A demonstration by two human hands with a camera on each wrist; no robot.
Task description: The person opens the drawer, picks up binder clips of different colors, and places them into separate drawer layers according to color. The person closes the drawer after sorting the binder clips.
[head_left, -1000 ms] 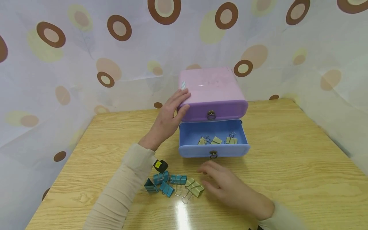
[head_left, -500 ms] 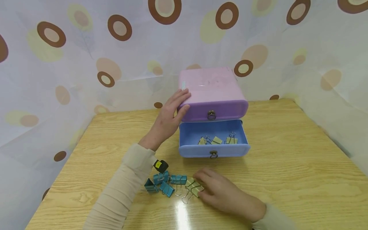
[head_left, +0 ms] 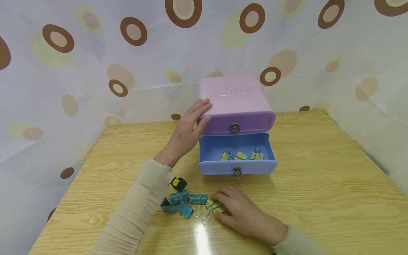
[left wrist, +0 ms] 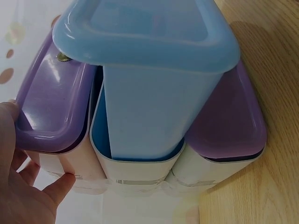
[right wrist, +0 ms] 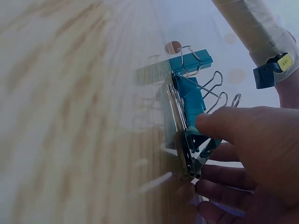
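My left hand [head_left: 185,132] rests with straight fingers on the left edge of the pink top of a small drawer unit [head_left: 236,95], thumb by its purple top drawer [head_left: 255,122]. Below that, a blue drawer [head_left: 216,167] is pulled out, with several pale yellow-green binder clips [head_left: 240,156] inside. On the table in front, my right hand [head_left: 243,216] pinches a larger yellow-green binder clip [head_left: 210,204] between thumb and fingers, which cover its right side. Several teal binder clips [head_left: 198,199] lie just left of it; the right wrist view shows teal clips [right wrist: 191,98] beyond the thumb.
The left wrist view shows another purple drawer [left wrist: 229,116], pushed in, on the far side of the blue one. A black strap piece with a yellow label [head_left: 178,183] sits at the left cuff. A patterned cloth [head_left: 153,63] hangs behind the wooden table [head_left: 318,177].
My right hand has moved left to the larger yellow-green clip, and its thumb and fingers have closed round it. The left hand and the drawer unit have stayed in place.
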